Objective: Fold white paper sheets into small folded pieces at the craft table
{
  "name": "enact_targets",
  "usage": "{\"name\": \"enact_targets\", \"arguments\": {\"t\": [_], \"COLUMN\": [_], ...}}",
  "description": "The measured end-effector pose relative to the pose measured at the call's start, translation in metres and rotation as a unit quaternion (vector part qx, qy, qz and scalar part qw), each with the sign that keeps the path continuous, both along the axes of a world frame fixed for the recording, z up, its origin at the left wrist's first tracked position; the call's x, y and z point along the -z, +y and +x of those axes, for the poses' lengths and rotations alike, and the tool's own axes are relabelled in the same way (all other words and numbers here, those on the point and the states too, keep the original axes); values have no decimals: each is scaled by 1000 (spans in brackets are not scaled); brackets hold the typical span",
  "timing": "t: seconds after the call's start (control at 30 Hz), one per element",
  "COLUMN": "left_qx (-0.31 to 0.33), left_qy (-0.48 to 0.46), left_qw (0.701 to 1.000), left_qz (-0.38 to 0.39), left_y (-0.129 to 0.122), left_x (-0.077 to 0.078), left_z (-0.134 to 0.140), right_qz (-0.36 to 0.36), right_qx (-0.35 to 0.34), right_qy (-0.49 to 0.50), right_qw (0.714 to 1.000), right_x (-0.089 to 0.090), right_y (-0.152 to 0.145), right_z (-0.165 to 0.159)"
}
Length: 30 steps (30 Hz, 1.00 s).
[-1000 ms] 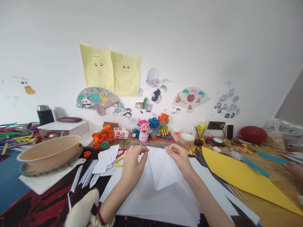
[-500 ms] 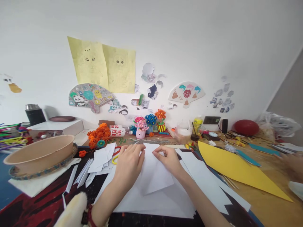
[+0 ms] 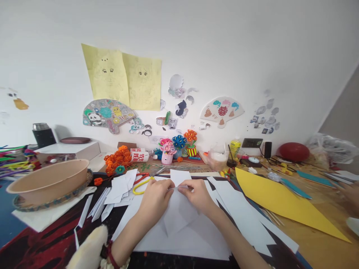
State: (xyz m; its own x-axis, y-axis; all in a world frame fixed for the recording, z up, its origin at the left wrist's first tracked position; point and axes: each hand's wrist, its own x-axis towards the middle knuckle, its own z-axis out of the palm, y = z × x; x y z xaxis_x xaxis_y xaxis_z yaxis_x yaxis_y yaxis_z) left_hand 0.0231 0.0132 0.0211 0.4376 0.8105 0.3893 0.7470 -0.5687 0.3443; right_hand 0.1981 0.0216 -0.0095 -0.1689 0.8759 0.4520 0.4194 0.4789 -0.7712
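Observation:
A small sheet of white paper is pinched at its far edge between the fingers of my left hand and my right hand. Both hands are closed, with their fingertips close together over the sheet. Beneath it lie larger white sheets. Just beyond my fingertips another small white paper piece lies flat. To the left of my left hand are yellow-handled scissors, a heap of small cut papers and several folded paper strips.
A beige basin stands at the left. Orange craft flowers, a bottle and small flower pots line the back. On the right lie more white sheets and yellow card. Part of another person's hand shows at the right edge.
My hands have moved closer together at the sheet's far edge and slightly towards me. The sheet has moved nearer, uncovering the small paper piece beyond and more of the yellow scissor handle.

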Motion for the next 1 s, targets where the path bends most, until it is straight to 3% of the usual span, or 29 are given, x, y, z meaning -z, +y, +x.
{"name": "enact_targets", "arguments": {"t": [0.17, 0.37, 0.47, 0.57, 0.73, 1.0], "left_qx": [8, 0, -8, -41, -83, -76], "left_qy": [-22, -43, -72, -59, -9, -39], "left_qw": [1000, 992, 988, 994, 990, 974], "left_qz": [6, -115, -140, -83, 112, 210], "left_y": [1, 11, 17, 18, 6, -6], "left_x": [2, 0, -2, -2, -5, -16], "left_z": [2, -8, -17, -21, -15, -15], "right_qz": [50, 45, 28, 19, 5, -9], "right_qx": [12, 58, 92, 106, 92, 46], "right_qy": [-15, 0, 29, 45, 66, 98], "right_qw": [999, 997, 995, 993, 994, 994], "right_x": [2, 2, 3, 5, 4, -1], "right_y": [-3, 0, 4, 8, 7, 2], "right_z": [-2, 5, 11, 14, 9, 5]}}
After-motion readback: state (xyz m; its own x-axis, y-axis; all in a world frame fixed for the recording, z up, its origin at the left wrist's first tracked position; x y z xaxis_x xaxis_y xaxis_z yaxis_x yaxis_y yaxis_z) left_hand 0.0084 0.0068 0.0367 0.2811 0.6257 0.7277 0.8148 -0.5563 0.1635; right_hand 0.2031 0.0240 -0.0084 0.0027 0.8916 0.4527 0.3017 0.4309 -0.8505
